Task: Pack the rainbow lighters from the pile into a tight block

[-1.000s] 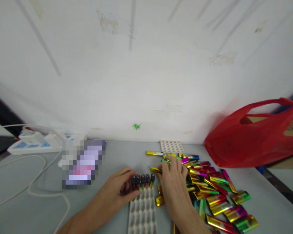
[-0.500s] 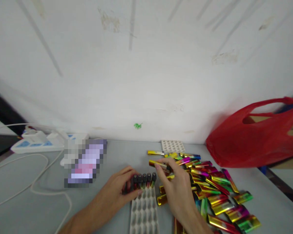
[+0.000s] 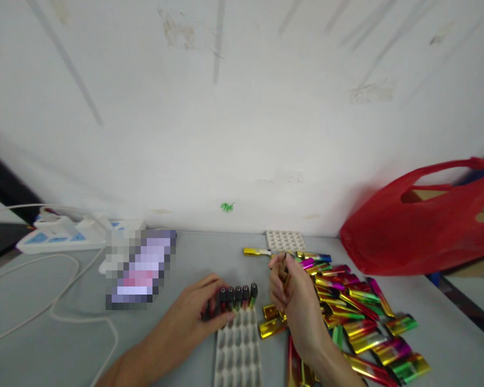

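Several black-topped lighters (image 3: 238, 294) stand upright in a row at the far end of a white tray with slots (image 3: 239, 349). My left hand (image 3: 205, 309) is closed around the left side of that row, its thumb at the tray's edge. To the right of the tray, my right hand (image 3: 292, 295) is raised with fingers curled round a gold lighter (image 3: 283, 277), mostly hidden by the fingers. Beside and beyond this hand lies a pile of shiny coloured lighters (image 3: 358, 317).
A second white tray (image 3: 285, 240) lies by the wall. A red bag (image 3: 407, 226) stands at the right. On the left are a blurred-out phone (image 3: 145, 269), a power strip (image 3: 64, 236) and white cables (image 3: 78, 320).
My right hand has turned upright, and the gold lighter, held out level before, is now upright and mostly behind the fingers. My left hand has hardly moved.
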The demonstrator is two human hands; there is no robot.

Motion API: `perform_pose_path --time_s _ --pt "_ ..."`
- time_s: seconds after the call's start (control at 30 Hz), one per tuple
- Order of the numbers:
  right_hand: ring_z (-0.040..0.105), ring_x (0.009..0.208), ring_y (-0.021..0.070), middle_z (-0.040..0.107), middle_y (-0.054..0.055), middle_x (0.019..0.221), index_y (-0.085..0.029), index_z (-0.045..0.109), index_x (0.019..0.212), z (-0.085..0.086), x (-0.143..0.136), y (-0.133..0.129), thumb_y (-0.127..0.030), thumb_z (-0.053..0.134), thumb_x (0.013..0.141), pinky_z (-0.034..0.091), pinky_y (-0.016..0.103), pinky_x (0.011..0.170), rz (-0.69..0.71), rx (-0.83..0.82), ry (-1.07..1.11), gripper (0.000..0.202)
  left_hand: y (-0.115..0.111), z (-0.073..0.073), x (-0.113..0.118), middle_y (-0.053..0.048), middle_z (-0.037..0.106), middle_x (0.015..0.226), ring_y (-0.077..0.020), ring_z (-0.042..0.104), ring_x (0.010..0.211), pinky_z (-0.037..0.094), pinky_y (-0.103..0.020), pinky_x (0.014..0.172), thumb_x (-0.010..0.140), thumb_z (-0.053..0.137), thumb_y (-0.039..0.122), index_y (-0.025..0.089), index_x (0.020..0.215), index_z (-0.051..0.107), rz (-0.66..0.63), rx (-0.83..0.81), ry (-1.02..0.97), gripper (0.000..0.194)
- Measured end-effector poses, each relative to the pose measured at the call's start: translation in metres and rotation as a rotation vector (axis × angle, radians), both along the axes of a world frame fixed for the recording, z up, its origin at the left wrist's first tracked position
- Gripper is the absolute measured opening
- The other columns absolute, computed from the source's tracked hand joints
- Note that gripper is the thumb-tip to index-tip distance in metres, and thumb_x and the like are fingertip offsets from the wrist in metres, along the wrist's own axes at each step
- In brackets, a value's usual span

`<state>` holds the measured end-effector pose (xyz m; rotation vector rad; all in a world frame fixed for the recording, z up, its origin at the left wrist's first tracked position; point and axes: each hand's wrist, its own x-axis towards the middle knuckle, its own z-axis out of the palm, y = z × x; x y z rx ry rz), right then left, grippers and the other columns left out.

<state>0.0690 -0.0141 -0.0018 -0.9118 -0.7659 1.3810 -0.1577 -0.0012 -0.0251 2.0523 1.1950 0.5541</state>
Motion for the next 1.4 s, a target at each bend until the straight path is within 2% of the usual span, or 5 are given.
perform_pose_path --time_s 0.3,0.43,0.8,1.1,1.4 --pt "0.046 0.058 0.0097 0.062 -0.004 0.083 -0.023 0.063 0.095 0.003 -0.002 -0.005 -0.057 0.078 0.100 0.037 0.021 0.053 -0.001 0.030 -0.009 0.037 -0.003 0.000 0.000 0.002 0.063 0.095 -0.0187 0.062 0.078 0.042 -0.027 0.070 0.097 0.076 0.032 0.022 0.107 0.075 0.005 -0.013 -0.004 0.014" --pt "0.034 0.048 0.0086 0.059 -0.006 0.071 -0.024 0.062 0.098 0.012 -0.004 -0.008 -0.060 0.077 0.099 0.026 0.020 0.045 0.051 -0.002 0.090 0.038 -0.003 0.000 0.001 0.002 0.062 0.093 -0.0189 0.061 0.079 0.042 -0.027 0.070 0.097 0.077 0.032 0.021 0.102 0.074 0.004 -0.022 -0.008 0.013" --pt "0.041 0.060 0.0144 0.045 -0.005 0.063 -0.023 0.057 0.071 0.010 -0.003 -0.004 -0.065 0.086 0.082 0.047 0.026 0.058 0.142 -0.110 0.288 0.052 -0.003 0.001 0.000 0.001 0.063 0.094 -0.0197 0.063 0.079 0.043 -0.028 0.070 0.098 0.078 0.034 0.021 0.107 0.075 -0.006 -0.024 -0.016 0.016" --pt "0.006 0.049 0.0077 0.021 -0.014 0.055 -0.024 0.043 0.065 0.005 0.002 -0.004 -0.064 0.083 0.079 0.009 0.023 0.043 0.235 -0.170 0.289 0.058 -0.014 -0.002 -0.007 -0.007 0.069 0.129 -0.0355 0.068 0.110 0.054 -0.046 0.098 0.068 0.105 0.054 0.033 0.162 0.044 0.038 -0.104 -0.002 0.115" --pt "0.006 0.050 0.0074 0.020 -0.014 0.056 -0.024 0.042 0.064 0.007 0.003 -0.004 -0.056 0.086 0.078 0.010 0.024 0.045 0.182 -0.136 0.335 0.056 -0.016 0.011 -0.007 -0.014 0.057 0.158 -0.0475 0.058 0.141 0.048 -0.061 0.122 0.052 0.108 0.064 0.032 0.166 0.042 -0.041 -0.095 -0.055 0.136"
